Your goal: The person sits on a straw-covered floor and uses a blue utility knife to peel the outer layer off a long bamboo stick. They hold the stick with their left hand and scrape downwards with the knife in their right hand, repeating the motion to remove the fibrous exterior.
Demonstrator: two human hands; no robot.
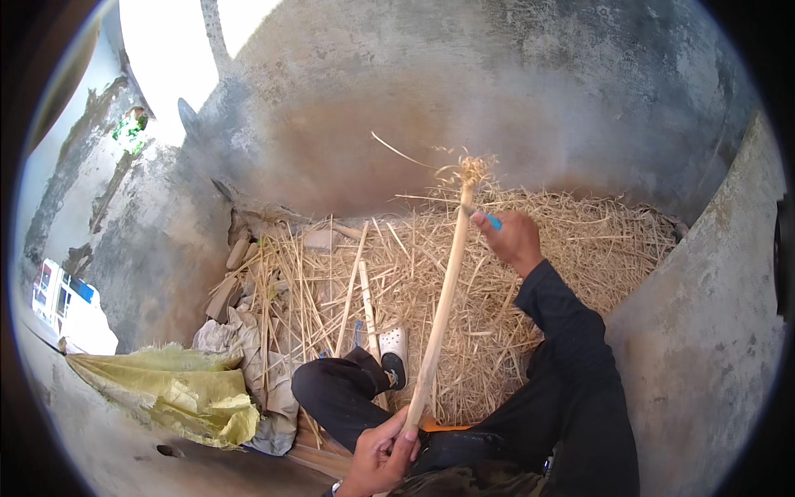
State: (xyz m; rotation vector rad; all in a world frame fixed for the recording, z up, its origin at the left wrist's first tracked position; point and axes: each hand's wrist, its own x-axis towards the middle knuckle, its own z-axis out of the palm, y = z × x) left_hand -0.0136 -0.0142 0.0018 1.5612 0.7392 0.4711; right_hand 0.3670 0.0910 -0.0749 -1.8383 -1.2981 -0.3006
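Note:
A long pale wooden strip, likely split bamboo, slants up and away from my lap. Its near end is gripped by my left hand, thumb on top. Curled shavings bunch at the strip's far end, and one thin curl sticks out to the left. My right hand is closed around a small knife with a blue handle. The knife's short blade rests at the strip just below the shavings; the fingers hide most of the handle.
Loose shavings heap across the floor ahead. Long thin strips lie to the left, near my foot in a white clog. A yellow-green sack lies at the left. Concrete walls stand ahead and to the right.

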